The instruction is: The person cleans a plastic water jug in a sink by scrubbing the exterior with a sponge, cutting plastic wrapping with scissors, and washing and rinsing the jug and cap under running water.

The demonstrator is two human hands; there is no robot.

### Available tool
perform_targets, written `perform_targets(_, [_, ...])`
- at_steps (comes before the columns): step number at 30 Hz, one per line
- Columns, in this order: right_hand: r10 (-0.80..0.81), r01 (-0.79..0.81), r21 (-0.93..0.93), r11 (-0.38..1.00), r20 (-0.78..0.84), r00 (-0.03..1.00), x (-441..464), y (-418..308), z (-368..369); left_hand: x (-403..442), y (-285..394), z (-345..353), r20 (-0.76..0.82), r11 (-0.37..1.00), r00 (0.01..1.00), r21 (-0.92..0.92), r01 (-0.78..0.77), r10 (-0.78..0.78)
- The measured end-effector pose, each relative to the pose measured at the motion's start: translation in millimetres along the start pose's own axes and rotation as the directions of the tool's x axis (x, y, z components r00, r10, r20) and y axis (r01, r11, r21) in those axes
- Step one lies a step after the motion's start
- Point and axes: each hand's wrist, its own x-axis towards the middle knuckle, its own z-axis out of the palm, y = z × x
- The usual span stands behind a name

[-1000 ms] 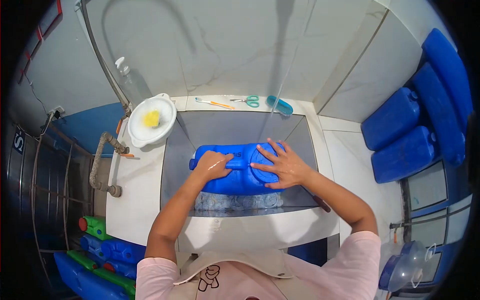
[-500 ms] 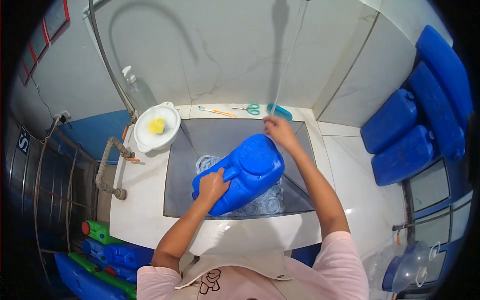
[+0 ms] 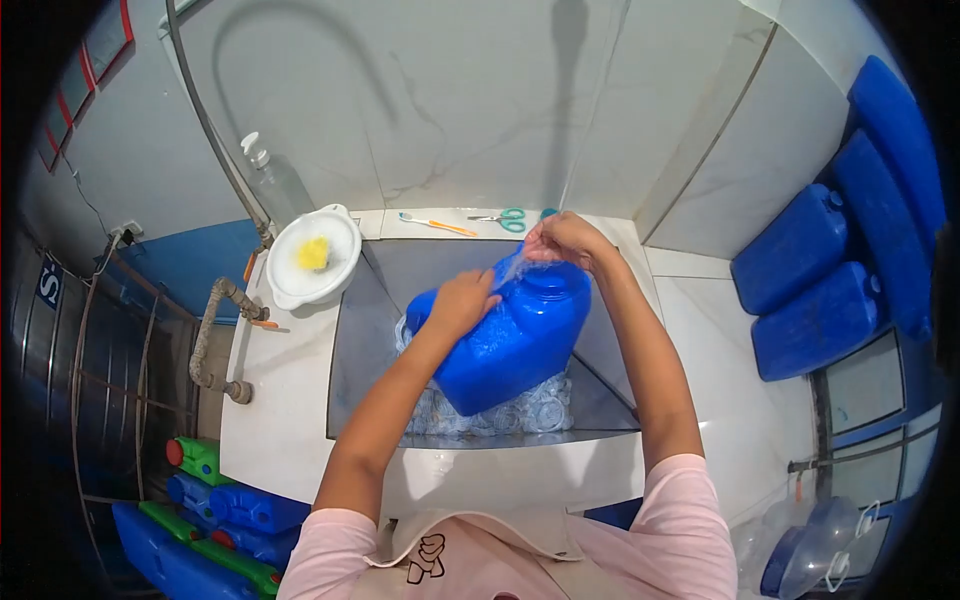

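Note:
A wet blue plastic jerrycan [image 3: 500,360] is tilted over the sink [image 3: 350,400], with a round neck or cap part facing up at its right end. On its upper left side my left hand [image 3: 465,302] grips it, though the fingertips are partly hidden. My right hand [image 3: 568,242] is curled just above the round part, in a thin stream of water [image 3: 568,185]. Whether those fingers hold anything is hidden. Beneath the jerrycan, many pale round caps [image 3: 540,405] lie heaped in the sink.
At the left stands a white basin [image 3: 290,285] with a yellow sponge [image 3: 314,252], beside a pump bottle [image 3: 280,185]. A toothbrush [image 3: 438,224] and scissors [image 3: 505,219] lie on the back ledge. Blue jerrycans [image 3: 795,250] are stacked at right. A pipe [image 3: 205,340] rises at left.
The jerrycan has turned, bringing its round neck part up toward the back right. My left hand has moved up and right with it. My right hand has curled and come down closer to the jerrycan.

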Motion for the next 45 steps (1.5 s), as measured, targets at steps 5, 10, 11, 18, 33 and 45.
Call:
perform_targets(5, [-0.030,0.031,0.026,0.999,-0.029,0.999,6.5,0.7,-1.0,40.6,29.4,26.9,-0.054,0.970,0.979,0.152,-0.189,0.199])
perform_targets(10, [-0.129,0.127,-0.197,0.972,0.005,0.992,11.3,14.7,-11.9,20.6,41.7,-6.1,0.365,0.996,0.931,0.083,-0.020,-0.012])
perform_targets(11, [-0.137,0.137,-0.205,0.969,0.013,0.990,11.3,19.5,-11.7,6.9,36.4,-13.5,0.354,0.995,0.934,0.097,0.015,-0.049])
perform_targets(18, [-0.069,0.045,-0.309,0.950,-0.067,0.995,25.8,110.3,-16.2,-125.6,6.0,-66.4,0.105,0.960,0.954,0.047,0.277,-0.280])
perform_targets(33, [-0.496,0.560,-0.527,0.639,0.274,0.824,-27.6,74.3,65.3,-218.7,-5.6,-327.3,-0.431,0.957,0.860,-0.033,0.288,-0.274])
perform_targets(45, [-0.512,0.704,-0.481,0.523,0.482,0.710,-129.7,-46.9,320.0,-435.2,-116.3,-594.6,-0.599,0.813,0.700,0.135,0.567,-0.389])
